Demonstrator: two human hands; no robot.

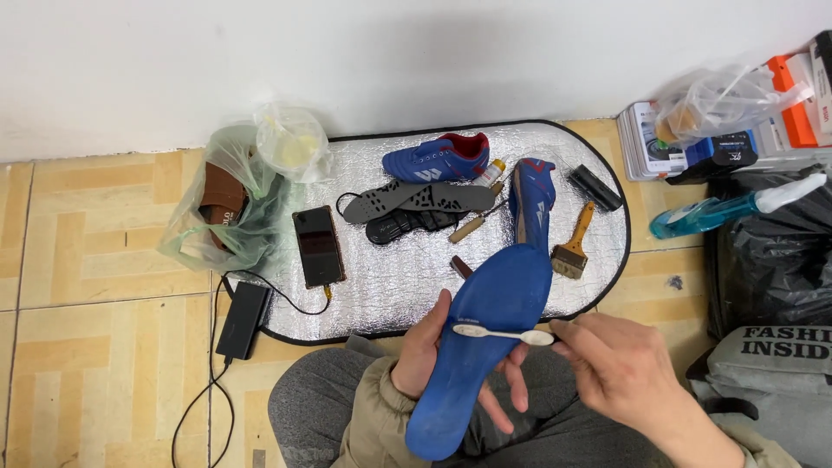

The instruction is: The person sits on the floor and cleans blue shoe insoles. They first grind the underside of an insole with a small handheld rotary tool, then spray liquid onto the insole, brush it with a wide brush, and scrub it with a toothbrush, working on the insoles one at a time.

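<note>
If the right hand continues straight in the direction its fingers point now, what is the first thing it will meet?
The right hand points left, holding a small white tool across the blue insole. Going on, it would likely meet that insole first, then the left hand holding it. Depth is hard to judge.

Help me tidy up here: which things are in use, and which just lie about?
In use: blue insole in left hand; white spoon-like tool in right hand.
Lying about: blue boots, paintbrush, phone, spray bottle.

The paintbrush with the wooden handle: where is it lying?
In the head view, the paintbrush lies on the silver mat's right side, between the upright blue shoe and the mat's edge.
</note>
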